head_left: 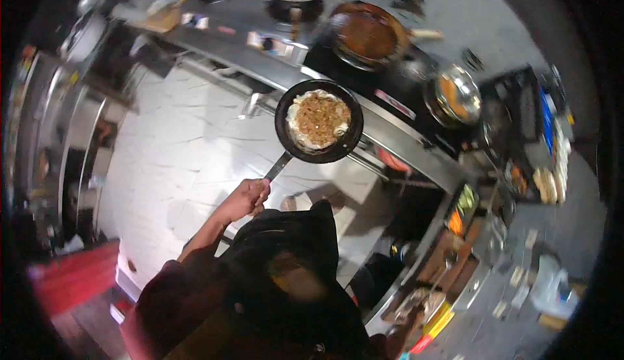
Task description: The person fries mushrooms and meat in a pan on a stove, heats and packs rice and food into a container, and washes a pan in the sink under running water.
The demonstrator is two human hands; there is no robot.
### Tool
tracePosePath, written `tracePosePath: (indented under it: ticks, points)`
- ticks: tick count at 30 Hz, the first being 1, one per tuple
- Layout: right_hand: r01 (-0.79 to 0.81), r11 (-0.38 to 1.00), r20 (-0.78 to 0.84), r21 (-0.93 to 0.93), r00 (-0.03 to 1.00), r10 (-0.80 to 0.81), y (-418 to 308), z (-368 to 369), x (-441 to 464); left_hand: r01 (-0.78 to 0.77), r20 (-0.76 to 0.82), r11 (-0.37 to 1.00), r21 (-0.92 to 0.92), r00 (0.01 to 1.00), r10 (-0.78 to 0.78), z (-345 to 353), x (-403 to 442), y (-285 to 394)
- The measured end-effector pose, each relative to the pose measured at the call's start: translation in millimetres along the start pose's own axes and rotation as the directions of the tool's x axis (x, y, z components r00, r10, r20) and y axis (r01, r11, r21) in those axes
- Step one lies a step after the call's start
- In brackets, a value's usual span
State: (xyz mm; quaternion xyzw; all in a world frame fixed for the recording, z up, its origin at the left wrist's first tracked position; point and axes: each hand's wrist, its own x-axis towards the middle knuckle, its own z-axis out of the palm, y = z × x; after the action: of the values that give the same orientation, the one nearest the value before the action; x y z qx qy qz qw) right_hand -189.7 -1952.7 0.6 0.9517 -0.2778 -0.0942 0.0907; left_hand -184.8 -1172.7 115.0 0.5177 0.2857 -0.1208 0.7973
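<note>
Left hand [247, 199] clenched around the handle [279, 165] of 1 pan [355, 126], egg [296, 126] and brown mixture [322, 118] inside, 1 larger pan [398, 45] beyond, right hand indistinct, its grasp impossible to tell.

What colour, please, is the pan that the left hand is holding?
The pan is black; it shows best in the head view.

And no, not a single word comes up legible here! Beyond the left hand's [250, 197] grip on the pan handle [278, 166], off to the right, there's a red-and-white label [394, 104] along the front of the black stove [359, 82], but its lettering is pure blur, no brand, no number readable!
</note>
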Motion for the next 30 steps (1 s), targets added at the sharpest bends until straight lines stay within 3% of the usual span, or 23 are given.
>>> tracePosePath:
  ticks: [4, 7, 10, 13, 16, 17, 19, 20, 21, 23, 25, 26, 28, 29, 30]
  points:
    - [-0.139, 0.990, -0.180, 0.030, 0.973, 0.142, -40.4, -11.8, -13.9, -0.027, -0.133, 0.987, -0.160, 0.991, 0.005, -45.3, 0.6, 28.9]
    - [-0.220, 0.963, -0.348, 0.157, 0.900, 0.262, -77.0, -14.9, -30.7, -0.128, -0.274, 0.980, -0.153, 0.958, 0.082, -95.1, 5.4, 65.2]
    - [-0.169, 0.923, -0.491, 0.345, 0.806, 0.331, -130.9, -11.0, -46.0, -0.236, -0.359, 0.970, -0.052, 0.911, 0.202, -150.7, 29.8, 117.1]
    - [0.019, 0.841, -0.549, 0.540, 0.765, 0.336, -200.1, -10.5, -60.9, -0.280, -0.384, 0.957, -0.081, 0.894, 0.230, -236.3, 77.9, 170.2]
    - [0.241, 0.646, -0.494, 0.725, 0.835, 0.243, -290.8, -9.4, -56.7, -0.327, -0.321, 0.940, -0.097, 0.904, 0.282, -305.6, 136.2, 231.0]
    - [0.241, 0.632, -0.463, 0.737, 0.861, 0.211, -336.6, -18.6, -54.2, -0.324, -0.370, 0.945, -0.042, 0.884, 0.287, -326.8, 159.0, 248.3]
    - [0.236, 0.604, -0.396, 0.761, 0.906, 0.145, -459.0, -84.5, -70.1, -0.379, -0.314, 0.922, -0.076, 0.887, 0.338, -377.4, 203.5, 267.1]
    - [0.233, 0.764, -0.402, 0.602, 0.915, 0.037, -506.6, -99.6, -69.5, -0.415, -0.310, 0.909, -0.047, 0.871, 0.382, -400.3, 229.3, 279.7]
    - [0.455, 0.626, -0.509, 0.633, 0.854, -0.107, -546.8, -111.8, -67.6, -0.448, -0.282, 0.894, -0.014, 0.860, 0.426, -419.8, 251.2, 290.2]
    - [0.650, 0.436, -0.631, 0.623, 0.747, -0.212, -625.2, -151.9, -78.0, -0.402, -0.288, 0.911, -0.087, 0.886, 0.363, -451.9, 287.9, 307.9]
    - [0.779, 0.068, -0.718, 0.623, 0.604, -0.347, -700.2, -222.1, -112.8, -0.351, -0.278, 0.925, -0.147, 0.912, 0.302, -470.5, 318.1, 319.4]
    - [0.814, 0.135, -0.745, 0.564, 0.573, -0.342, -728.6, -242.8, -129.5, -0.344, -0.280, 0.929, -0.136, 0.913, 0.297, -483.2, 333.3, 319.8]
    - [0.788, 0.105, -0.701, 0.606, 0.592, -0.398, -770.7, -281.1, -168.8, -0.311, -0.208, 0.931, -0.194, 0.940, 0.270, -504.1, 352.9, 325.1]
    - [0.828, 0.083, -0.723, 0.554, 0.528, -0.445, -787.1, -298.3, -184.5, -0.290, -0.208, 0.930, -0.224, 0.947, 0.245, -506.3, 355.0, 332.2]
    - [0.807, 0.087, -0.676, 0.584, 0.542, -0.499, -798.5, -295.4, -193.4, -0.267, -0.207, 0.929, -0.257, 0.954, 0.217, -503.2, 353.3, 339.2]
